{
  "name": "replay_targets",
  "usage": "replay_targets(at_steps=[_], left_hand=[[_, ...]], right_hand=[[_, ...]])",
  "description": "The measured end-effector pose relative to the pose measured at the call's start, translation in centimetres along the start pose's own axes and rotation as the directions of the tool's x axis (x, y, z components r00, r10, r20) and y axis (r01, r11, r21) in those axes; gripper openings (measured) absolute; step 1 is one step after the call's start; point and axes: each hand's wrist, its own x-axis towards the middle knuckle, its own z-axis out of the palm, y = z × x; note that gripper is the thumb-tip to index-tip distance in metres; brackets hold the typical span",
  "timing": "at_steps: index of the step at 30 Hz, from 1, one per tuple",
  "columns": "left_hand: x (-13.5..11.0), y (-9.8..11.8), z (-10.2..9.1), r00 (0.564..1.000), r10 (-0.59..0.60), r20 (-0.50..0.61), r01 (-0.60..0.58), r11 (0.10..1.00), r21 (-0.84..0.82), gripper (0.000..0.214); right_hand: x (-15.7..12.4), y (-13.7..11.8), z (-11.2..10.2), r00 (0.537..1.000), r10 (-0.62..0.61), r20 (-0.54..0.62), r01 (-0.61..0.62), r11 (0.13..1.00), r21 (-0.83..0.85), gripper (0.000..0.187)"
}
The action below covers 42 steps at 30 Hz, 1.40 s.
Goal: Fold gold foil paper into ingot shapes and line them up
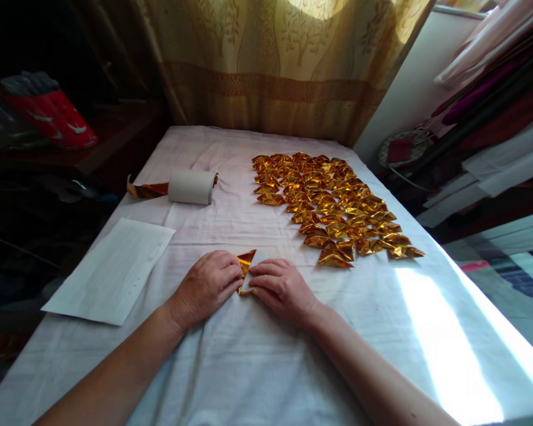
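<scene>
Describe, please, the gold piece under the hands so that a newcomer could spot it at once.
On the white-clothed table, look toward the near middle, where the left hand and right hand meet. Between them lies one gold foil piece, partly folded, its white back showing. Unlike the folded gold pieces spread at the far right, it sits alone.

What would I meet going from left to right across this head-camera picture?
red bag → paper sheet → left hand → foil → right hand → folded gold pieces
</scene>
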Motion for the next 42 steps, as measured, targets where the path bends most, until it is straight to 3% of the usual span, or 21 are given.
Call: replay_targets(at_steps=[7, 12, 17, 30, 42], left_hand=[[-0.4, 0.9, -0.2, 0.997, -0.063, 0.053, 0.061, 0.998, 0.031, 0.008], [-0.3, 0.8, -0.3, 0.995, -0.081, 0.064, 0.082, 0.997, -0.004, 0.008], [-0.4, 0.7, -0.3, 0.991, -0.094, 0.090, 0.098, 0.995, -0.036, 0.004], [-0.1, 1.7, -0.1, 0.989, -0.145, 0.042, 0.143, 0.989, 0.030, 0.012], [0.1, 1.8, -0.3, 0.975, -0.200, 0.099, 0.203, 0.979, -0.021, 0.012]], right_hand=[[0.3, -0.4, 0.7, 0.993, 0.110, -0.031, -0.106, 0.989, 0.099, 0.012], [0.3, -0.8, 1.8, 0.965, 0.232, -0.123, -0.227, 0.972, 0.056, 0.010], [0.5, -1.5, 2.0, 0.947, 0.287, -0.144, -0.288, 0.958, 0.016, 0.010], [0.6, -2.1, 2.0, 0.937, 0.324, -0.128, -0.332, 0.942, -0.043, 0.008], [0.0, -0.9, 2.1, 0.952, 0.278, -0.129, -0.270, 0.960, 0.075, 0.013]])
